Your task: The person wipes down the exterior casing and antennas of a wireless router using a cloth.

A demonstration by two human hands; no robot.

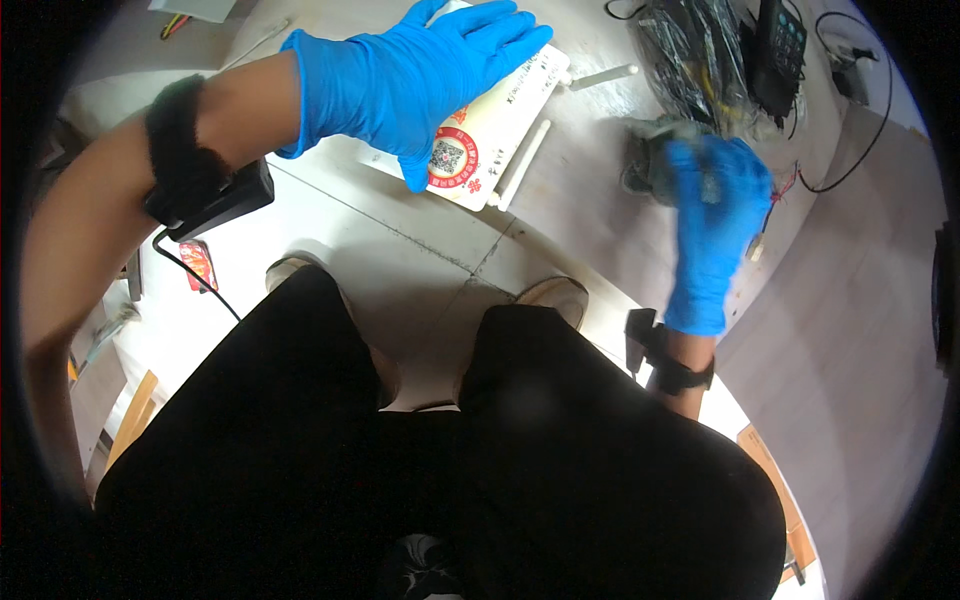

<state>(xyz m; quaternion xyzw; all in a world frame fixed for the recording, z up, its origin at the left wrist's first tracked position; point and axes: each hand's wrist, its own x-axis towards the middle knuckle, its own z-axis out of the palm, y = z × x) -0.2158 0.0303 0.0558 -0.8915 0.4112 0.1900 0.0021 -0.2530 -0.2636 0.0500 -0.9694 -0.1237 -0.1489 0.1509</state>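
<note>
One white router [500, 128] on surface [590, 135]; left hand [415, 85] laid over router, grip open, fingers extended. Right of router: blurred right hand [722, 200] at grey cloth [648, 165], cannot tell whether grip closed. Farther right of router: black keypad handset [780, 55].

Pale tabletop [590, 150] beneath a white router [505, 118], plastic-wrapped black bundle [690, 45] and black keypad handset [779, 58].
</note>
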